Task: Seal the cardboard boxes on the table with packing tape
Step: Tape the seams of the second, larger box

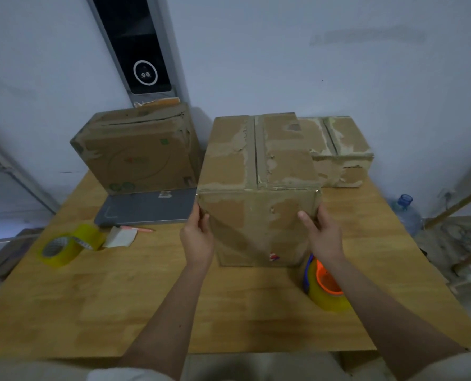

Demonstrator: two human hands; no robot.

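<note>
A worn cardboard box (259, 171) stands upright in the middle of the wooden table (119, 303), its top flaps closed along a centre seam. My left hand (198, 237) grips its near left edge and my right hand (322, 235) grips its near right edge. A yellow tape roll on an orange and blue dispenser (325, 284) sits just under my right wrist. A second yellow tape roll (69, 243) lies at the table's left. Another box (138, 149) stands tilted at the back left, and a third box (341, 149) sits at the back right.
A grey flat case (146, 209) lies under the back left box, with a folded white paper (120, 237) and a pink pen (138, 229) in front of it. A blue water jug (407, 215) stands on the floor to the right. The wall is close behind.
</note>
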